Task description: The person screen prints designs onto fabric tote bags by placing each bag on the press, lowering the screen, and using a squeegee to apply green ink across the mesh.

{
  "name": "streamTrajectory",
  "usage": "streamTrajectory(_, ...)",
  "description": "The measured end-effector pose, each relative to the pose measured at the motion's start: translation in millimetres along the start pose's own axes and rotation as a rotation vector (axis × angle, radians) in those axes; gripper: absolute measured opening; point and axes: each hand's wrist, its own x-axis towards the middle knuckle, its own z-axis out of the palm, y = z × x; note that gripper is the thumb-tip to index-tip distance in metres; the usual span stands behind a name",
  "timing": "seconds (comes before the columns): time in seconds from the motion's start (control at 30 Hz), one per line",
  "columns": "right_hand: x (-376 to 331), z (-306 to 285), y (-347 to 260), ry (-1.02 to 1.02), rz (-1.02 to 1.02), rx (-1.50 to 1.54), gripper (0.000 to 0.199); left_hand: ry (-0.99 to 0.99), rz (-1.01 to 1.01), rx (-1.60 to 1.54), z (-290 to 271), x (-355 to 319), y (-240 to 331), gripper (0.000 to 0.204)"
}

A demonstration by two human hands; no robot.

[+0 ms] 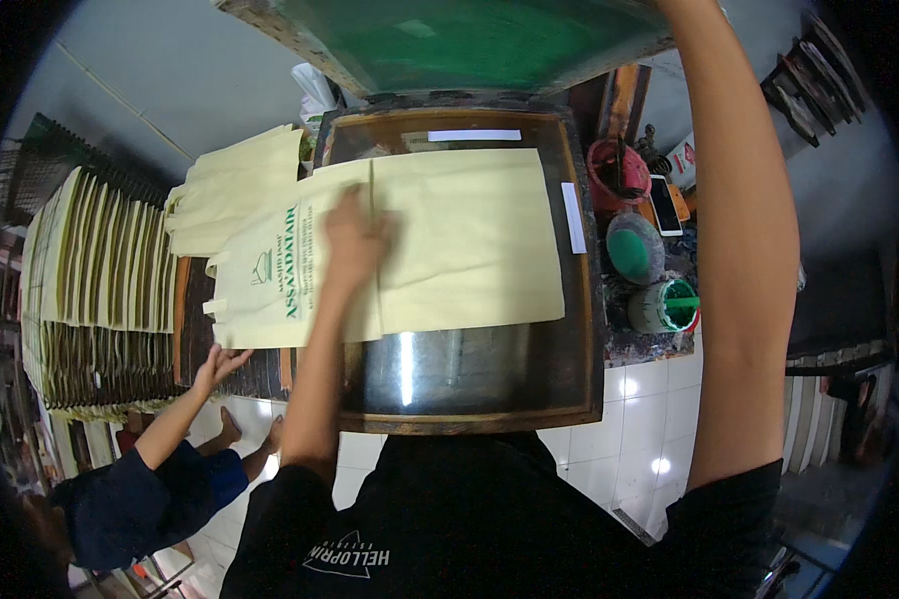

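My left hand (355,238), its fingers smeared by motion, is over the right edge of a cream bag (240,250) with a green print. That bag overlaps a plain cream bag (469,240) lying flat on a framed glass board (469,374). Whether my left fingers grip the printed bag, I cannot tell. My right arm (749,220) stretches up past the top edge beside a raised printing screen (449,45) with green mesh; the hand itself is out of view. Another person's hand (215,369) is at the lower edge of the printed bag.
More cream bags (235,185) lie behind on the left, near a rack of hanging bags (105,255). On the right stand a green ink tub (659,306), a red bucket (609,180), a green-stained round lid (634,250) and a phone (665,205). A co-worker (140,504) is at lower left.
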Motion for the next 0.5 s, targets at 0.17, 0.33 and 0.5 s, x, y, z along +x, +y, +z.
streamTrajectory(0.17, 6.0, 5.7, 15.7, -0.004, -0.028, 0.018, 0.045, -0.246, 0.247, 0.014, 127.4, 65.8, 111.8, 0.050)
streamTrajectory(0.33, 10.7, 2.2, 18.6, -0.058, -0.008, 0.049, 0.042, -0.642, 0.004, 0.177, 132.6, 141.2, 144.0, 0.042)
streamTrajectory(0.5, 9.0, -1.6, 12.3, -0.058, 0.004, 0.098, 0.039, -0.889, 0.005, 0.028, 136.4, 175.7, 124.3, 0.052)
